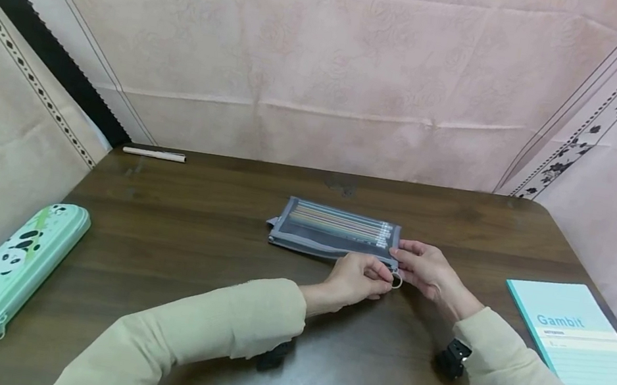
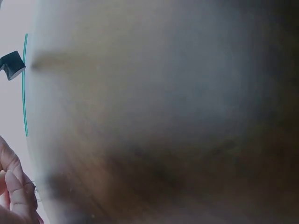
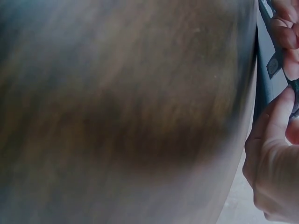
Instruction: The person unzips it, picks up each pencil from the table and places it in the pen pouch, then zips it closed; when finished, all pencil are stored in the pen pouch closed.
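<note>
A grey pencil case with a see-through window lies on the table, several pencils visible inside. Its right end is held between the thumb and fingers of my right hand. At the near right corner, my left hand pinches the zipper pull, whose pale ring shows beside the fingertips. The right wrist view shows both hands close together at the case's edge, with the right hand below. Only part of the left hand enters the left wrist view.
A mint-green panda case sits at the table's left edge. On the right lies a teal-and-white notebook. A thin white stick-like item is at the back left. Patterned cloth hangs around the brown table.
</note>
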A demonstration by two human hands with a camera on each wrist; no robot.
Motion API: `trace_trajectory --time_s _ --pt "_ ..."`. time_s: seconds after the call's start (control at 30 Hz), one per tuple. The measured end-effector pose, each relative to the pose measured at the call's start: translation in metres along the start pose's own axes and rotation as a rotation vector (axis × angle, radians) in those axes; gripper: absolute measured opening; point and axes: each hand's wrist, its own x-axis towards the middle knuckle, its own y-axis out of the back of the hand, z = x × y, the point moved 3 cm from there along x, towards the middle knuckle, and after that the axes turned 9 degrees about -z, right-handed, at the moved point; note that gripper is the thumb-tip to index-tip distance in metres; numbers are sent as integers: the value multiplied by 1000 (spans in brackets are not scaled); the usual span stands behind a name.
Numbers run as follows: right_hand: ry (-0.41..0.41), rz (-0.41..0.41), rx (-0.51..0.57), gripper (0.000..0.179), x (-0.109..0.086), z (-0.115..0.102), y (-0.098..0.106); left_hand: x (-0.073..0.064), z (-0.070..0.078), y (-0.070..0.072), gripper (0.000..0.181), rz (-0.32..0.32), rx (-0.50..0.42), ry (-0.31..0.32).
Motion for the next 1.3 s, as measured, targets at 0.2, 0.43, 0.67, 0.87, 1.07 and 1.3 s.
trace_trajectory --time_s 0.2,0.43,0.67,0.87,1.07,1.3 --pt "-7 -3 -10 55 -1 1 0 -2 1 2 11 -6 4 -2" --pt "-8 -22 8 54 0 3 1 -1 -3 8 12 25 -83 32" --pt "-7 9 15 52 0 1 -1 2 -5 16 16 52 -185 114" --pt "-23 67 35 54 -2 -4 1 -1 -12 36 17 76 -220 168" --pt "-21 54 49 54 -1 -6 8 -13 -22 73 21 94 -207 208" --pt "-14 31 63 55 0 -7 12 -28 -31 119 23 126 -132 271"
